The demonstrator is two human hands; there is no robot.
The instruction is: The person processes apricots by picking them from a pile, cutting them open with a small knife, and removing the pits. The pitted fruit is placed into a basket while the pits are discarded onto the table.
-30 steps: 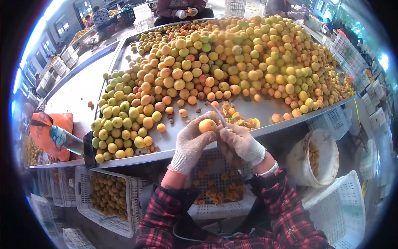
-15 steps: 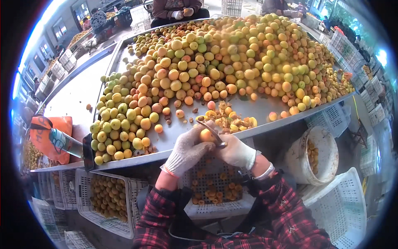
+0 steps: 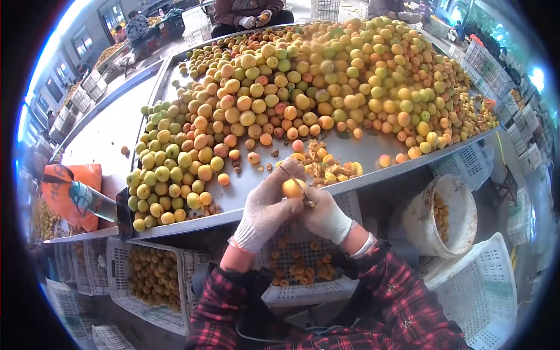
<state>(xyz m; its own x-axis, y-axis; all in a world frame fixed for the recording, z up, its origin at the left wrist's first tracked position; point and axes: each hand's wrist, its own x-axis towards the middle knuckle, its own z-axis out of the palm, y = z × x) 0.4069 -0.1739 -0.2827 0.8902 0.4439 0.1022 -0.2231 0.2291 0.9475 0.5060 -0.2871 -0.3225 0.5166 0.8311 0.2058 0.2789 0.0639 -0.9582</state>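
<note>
On the surface (image 3: 367, 150), big fruit heap (image 3: 315, 87). By the near edge, left hand (image 3: 265, 204) and right hand (image 3: 328, 219), both gloved: left fingers pinch one fruit (image 3: 290, 189), right ones wrap thin knife (image 3: 300, 186), blade seemingly against it.

The left hand (image 3: 267, 205) covered part of the yellow fruit (image 3: 291, 190) and the right hand (image 3: 324, 217) hid the handle of the knife (image 3: 296, 182) from me. Both blocked some of the crate (image 3: 315, 293) below. The person opposite (image 3: 240, 8) was cut off above, holding something (image 3: 263, 17) too small to tell, perhaps a fruit.
</note>
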